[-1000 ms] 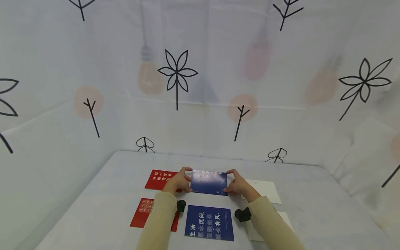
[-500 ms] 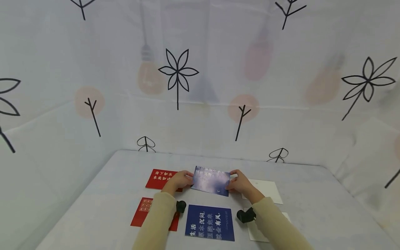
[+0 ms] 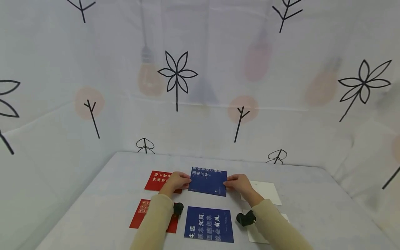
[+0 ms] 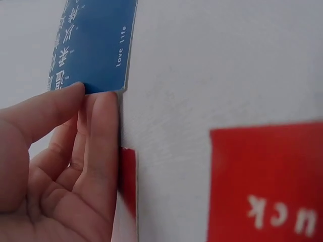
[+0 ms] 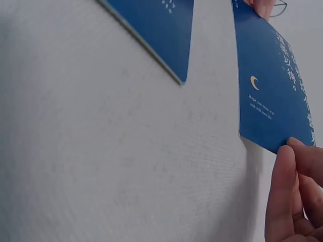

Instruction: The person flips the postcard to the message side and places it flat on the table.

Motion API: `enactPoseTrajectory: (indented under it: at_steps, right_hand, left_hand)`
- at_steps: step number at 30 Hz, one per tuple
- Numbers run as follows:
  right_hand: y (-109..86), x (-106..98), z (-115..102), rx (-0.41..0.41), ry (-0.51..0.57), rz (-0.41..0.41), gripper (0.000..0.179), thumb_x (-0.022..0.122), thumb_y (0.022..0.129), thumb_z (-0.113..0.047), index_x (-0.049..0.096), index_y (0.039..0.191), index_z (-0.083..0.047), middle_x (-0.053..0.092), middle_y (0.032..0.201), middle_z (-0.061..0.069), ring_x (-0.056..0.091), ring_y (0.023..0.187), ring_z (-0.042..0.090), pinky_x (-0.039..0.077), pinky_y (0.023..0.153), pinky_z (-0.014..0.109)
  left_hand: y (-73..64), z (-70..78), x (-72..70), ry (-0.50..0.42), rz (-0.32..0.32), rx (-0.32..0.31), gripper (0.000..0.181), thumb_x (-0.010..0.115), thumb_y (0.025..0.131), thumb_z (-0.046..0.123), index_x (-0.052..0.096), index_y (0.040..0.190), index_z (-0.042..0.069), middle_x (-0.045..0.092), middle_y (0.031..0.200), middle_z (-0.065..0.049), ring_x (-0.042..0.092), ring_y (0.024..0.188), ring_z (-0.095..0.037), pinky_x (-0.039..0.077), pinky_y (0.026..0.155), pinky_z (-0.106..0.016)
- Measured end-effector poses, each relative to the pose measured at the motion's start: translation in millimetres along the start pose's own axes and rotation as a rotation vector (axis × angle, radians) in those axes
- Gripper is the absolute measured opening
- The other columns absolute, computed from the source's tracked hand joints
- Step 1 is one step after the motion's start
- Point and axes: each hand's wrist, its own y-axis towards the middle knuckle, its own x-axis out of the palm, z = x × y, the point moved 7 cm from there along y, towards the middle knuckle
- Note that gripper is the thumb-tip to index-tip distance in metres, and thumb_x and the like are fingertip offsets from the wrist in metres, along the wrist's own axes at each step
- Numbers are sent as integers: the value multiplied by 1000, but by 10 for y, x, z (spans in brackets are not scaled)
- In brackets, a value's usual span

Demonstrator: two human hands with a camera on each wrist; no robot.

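A blue postcard [image 3: 207, 184] with white characters is held up at the middle of the far row. My left hand [image 3: 177, 181] pinches its left edge between thumb and fingers. On the opposite side, my right hand [image 3: 240, 184] pinches the right edge. The right wrist view shows a small yellow moon on the postcard [image 5: 262, 75] and a shadow below it. Nearer to me lies a second blue postcard [image 3: 208, 225], flat on the table. Under the left hand, a red card [image 3: 154, 182] is partly hidden.
Another red card [image 3: 139, 215] lies at the near left, partly under the left sleeve. Two white cards, a far one [image 3: 265, 191] and a near one [image 3: 257, 234], are on the right. The white table [image 3: 100, 208] meets a patterned cloth backdrop [image 3: 200, 132].
The fingers have moved from the blue postcard's corners to its side edges. The postcard tilted and caught glare; now the glare is gone and its characters show clearly.
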Motion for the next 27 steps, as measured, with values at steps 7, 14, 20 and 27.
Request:
enactPoseTrajectory:
  at_steps: [7,14,20,27]
  right_hand:
    - [-4,-26,-25,-10,8,-1,24,70,82,-12,64,99,5,63,81,9,58,67,17,53,63,28]
    - [-10,-26,-4,-16,119,-23,25,67,86,-14,64,99,7,64,74,9,61,62,16,54,60,27]
    - [-20,-20,-5,-13,256,-62,29,56,92,-11,60,107,13,67,78,13,66,68,19,55,64,29]
    - [-65,-39,-38,9,330,-72,33,49,94,-9,54,114,17,67,82,15,67,73,21,55,68,30]
  left_hand:
    - [-22,33,-28,-51,-28,8,20,66,87,10,64,102,-2,63,86,-11,61,71,-17,54,68,-27]
    - [-18,58,-20,-82,-46,44,23,64,88,12,64,106,-3,64,88,-10,61,75,-19,55,71,-29]
    - [29,47,-15,-81,-47,62,26,62,90,15,64,109,-3,63,92,-10,60,81,-20,54,74,-30]
    - [7,48,-25,-95,-51,52,27,61,91,16,63,111,-3,64,93,-10,61,80,-20,54,75,-30]
